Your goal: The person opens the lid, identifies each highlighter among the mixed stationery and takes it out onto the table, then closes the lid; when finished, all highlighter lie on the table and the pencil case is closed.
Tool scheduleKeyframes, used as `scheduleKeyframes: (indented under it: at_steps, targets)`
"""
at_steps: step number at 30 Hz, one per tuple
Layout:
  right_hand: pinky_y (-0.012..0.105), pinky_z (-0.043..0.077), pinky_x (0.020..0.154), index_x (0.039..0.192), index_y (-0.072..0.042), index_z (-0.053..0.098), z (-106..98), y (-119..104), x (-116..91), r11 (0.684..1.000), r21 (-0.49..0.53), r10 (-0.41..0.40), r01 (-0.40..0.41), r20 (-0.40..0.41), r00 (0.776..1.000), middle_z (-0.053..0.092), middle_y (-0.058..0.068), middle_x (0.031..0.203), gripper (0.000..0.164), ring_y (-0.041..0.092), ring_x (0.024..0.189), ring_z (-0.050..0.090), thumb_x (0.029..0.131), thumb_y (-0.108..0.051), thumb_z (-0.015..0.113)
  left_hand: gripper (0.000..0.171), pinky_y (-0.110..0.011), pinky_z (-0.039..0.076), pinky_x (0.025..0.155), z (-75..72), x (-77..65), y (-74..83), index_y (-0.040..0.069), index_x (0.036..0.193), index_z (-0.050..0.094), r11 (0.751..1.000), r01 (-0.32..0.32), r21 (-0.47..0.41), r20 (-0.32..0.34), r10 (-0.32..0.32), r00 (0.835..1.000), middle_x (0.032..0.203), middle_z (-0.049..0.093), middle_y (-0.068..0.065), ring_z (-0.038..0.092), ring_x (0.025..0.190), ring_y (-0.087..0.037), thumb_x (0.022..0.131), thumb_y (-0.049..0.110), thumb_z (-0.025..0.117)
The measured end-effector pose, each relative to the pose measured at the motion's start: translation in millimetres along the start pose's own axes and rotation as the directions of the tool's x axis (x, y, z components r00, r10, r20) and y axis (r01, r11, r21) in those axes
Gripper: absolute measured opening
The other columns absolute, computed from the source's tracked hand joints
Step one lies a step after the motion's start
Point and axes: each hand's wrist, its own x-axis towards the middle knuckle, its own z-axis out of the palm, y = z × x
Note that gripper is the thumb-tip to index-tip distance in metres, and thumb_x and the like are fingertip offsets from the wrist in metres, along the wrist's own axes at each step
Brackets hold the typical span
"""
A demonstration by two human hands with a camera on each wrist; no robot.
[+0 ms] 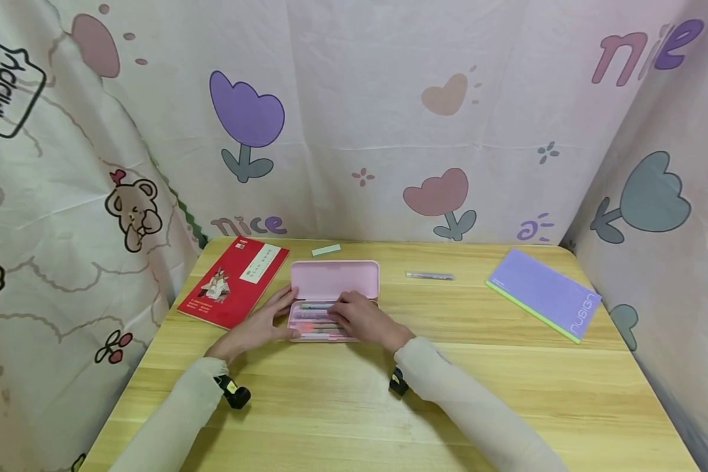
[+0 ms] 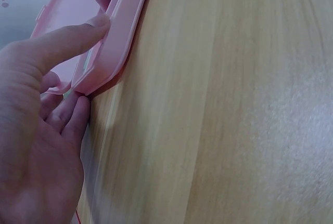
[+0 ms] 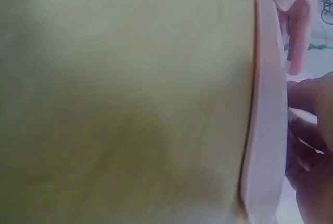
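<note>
A pink pencil case (image 1: 335, 280) lies on the table with its lid raised at the back. Several pens (image 1: 315, 328) lie in its lower half. My left hand (image 1: 258, 330) holds the case's left end, its thumb (image 2: 83, 38) on the front rim and other fingers at the end and hinge. My right hand (image 1: 362, 319) reaches over the front wall into the case, fingers bent down among the pens. In the right wrist view, the case's front wall (image 3: 268, 109) hides those fingertips; I cannot tell whether they pinch a pen.
A red booklet (image 1: 259, 288) lies left of the case, close to my left hand. Behind the case is a small pale strip (image 1: 326, 250). A slim pen-like item (image 1: 429, 276) lies to the right, and a purple notebook (image 1: 543, 292) farther right. Printed cloth (image 1: 342, 118) hangs behind the table.
</note>
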Motion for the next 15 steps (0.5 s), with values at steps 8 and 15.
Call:
scheduleKeyframes:
  at_steps: [8, 15]
  targets:
    - [0.035, 0.056, 0.088, 0.119, -0.008, 0.081, -5, -1, 6, 0.999, -0.023, 0.040, -0.038, 0.082, 0.996, 0.071, 0.007, 0.105, 0.019, 0.021, 0.095, 0.064, 0.109, -0.019, 0.068, 0.108, -0.070, 0.026, 0.131, -0.2, -0.1, -0.5, 0.021, 0.177, 0.015, 1.000, -0.004, -0.006, 0.003, 0.004, 1.000, 0.185, 0.003, -0.012, 0.036, 0.162, -0.043, 0.095, 0.037, 0.085]
    - [0.038, 0.056, 0.083, 0.122, -0.013, 0.074, 10, 9, 7, 0.999, 0.003, 0.044, -0.045, 0.109, 0.993, 0.069, 0.005, 0.106, 0.018, 0.020, 0.095, 0.063, 0.112, -0.023, 0.062, 0.110, -0.068, 0.024, 0.133, -1.2, 0.1, 0.3, 0.024, 0.177, 0.016, 0.999, 0.012, -0.030, 0.005, -0.011, 1.000, 0.186, 0.002, -0.008, 0.036, 0.163, -0.040, 0.094, 0.039, 0.086]
